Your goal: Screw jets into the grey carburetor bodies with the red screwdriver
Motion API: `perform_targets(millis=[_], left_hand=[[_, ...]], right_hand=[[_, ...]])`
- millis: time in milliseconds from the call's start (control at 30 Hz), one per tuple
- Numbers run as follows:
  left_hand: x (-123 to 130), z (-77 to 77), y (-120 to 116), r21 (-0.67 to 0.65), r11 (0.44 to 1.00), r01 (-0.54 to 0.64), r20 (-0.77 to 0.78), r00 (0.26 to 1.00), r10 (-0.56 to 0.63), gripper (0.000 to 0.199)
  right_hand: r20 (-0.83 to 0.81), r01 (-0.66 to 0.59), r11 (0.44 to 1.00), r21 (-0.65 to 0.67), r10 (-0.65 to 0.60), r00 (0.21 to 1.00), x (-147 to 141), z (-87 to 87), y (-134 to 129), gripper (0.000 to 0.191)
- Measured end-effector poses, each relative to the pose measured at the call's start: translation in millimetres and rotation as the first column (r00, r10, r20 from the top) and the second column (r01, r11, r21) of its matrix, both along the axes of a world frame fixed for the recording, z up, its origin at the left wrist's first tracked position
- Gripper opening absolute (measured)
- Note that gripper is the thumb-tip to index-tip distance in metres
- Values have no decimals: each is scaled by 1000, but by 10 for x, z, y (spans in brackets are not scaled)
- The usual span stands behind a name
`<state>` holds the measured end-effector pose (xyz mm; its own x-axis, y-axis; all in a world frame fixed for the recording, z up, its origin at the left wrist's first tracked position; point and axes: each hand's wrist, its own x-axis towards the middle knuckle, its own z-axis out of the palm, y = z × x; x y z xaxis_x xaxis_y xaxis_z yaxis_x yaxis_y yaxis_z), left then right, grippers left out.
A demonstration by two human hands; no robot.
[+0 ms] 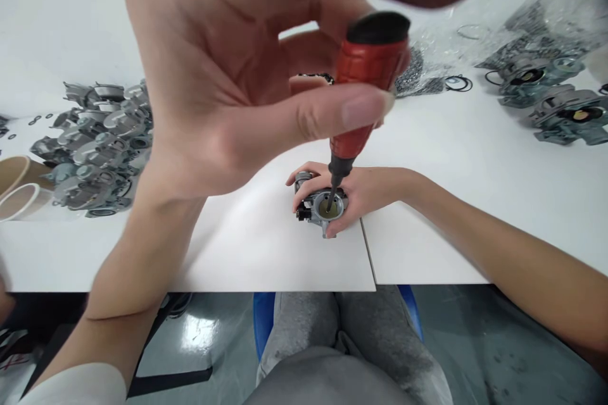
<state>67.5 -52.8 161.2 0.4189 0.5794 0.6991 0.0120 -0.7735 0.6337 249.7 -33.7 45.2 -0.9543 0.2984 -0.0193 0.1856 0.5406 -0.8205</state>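
Note:
Close to the camera, my left hand (228,76) grips a red screwdriver (365,85) with a black end cap, thumb and fingers closed round its handle. The blade points down into the round bore of a small grey metal carburetor (321,214) and meets the brass-coloured plate inside. On the white table (266,259), the carburetor is held by my right hand (358,193), its fingers wrapped over the top and the near side. Part of the carburetor's body is hidden under those fingers.
A heap of similar carburetors (102,145) lies at the left, beside white cups (23,202). Two carburetors (570,115) stand at the right, near plastic bags of small parts (527,31) and black rings (458,83). A seam (368,253) crosses the table by my right hand.

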Motion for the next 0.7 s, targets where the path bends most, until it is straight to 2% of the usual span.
perform_targets(millis=[100, 133, 267, 300, 433, 500, 600, 700], left_hand=[[39, 39, -6, -67, 979, 194, -113, 973, -201, 88], [56, 48, -9, -55, 973, 226, -123, 965, -231, 87], [86, 30, -36, 159, 951, 264, -1, 964, -267, 91], [78, 24, -52, 148, 952, 268, 3, 963, -271, 91], [16, 23, -98, -94, 974, 207, -107, 970, -216, 87], [-9, 13, -55, -80, 980, 183, -122, 974, -192, 87], [-34, -18, 54, -21, 986, 164, -19, 986, -164, 89], [-55, -21, 87, -119, 979, 168, 23, 986, -166, 83]], right_hand=[[6, 2, 1000, -1, -2, 1000, -6, 1, -2, 50], [10, 3, 1000, 0, -3, 1000, -8, 3, -3, 50], [7, 2, 1000, 14, -2, 1000, -17, 2, -5, 50], [3, 1, 1000, 15, -1, 1000, -18, -1, -5, 51], [-1, 0, 1000, 13, 0, 1000, -14, -10, -4, 51], [-3, 1, 1000, 12, -1, 1000, -11, -10, -4, 50], [-5, -4, 1000, 5, 4, 1000, -11, -12, -3, 50], [-13, -12, 1000, 0, 12, 1000, -9, -21, -1, 51]])
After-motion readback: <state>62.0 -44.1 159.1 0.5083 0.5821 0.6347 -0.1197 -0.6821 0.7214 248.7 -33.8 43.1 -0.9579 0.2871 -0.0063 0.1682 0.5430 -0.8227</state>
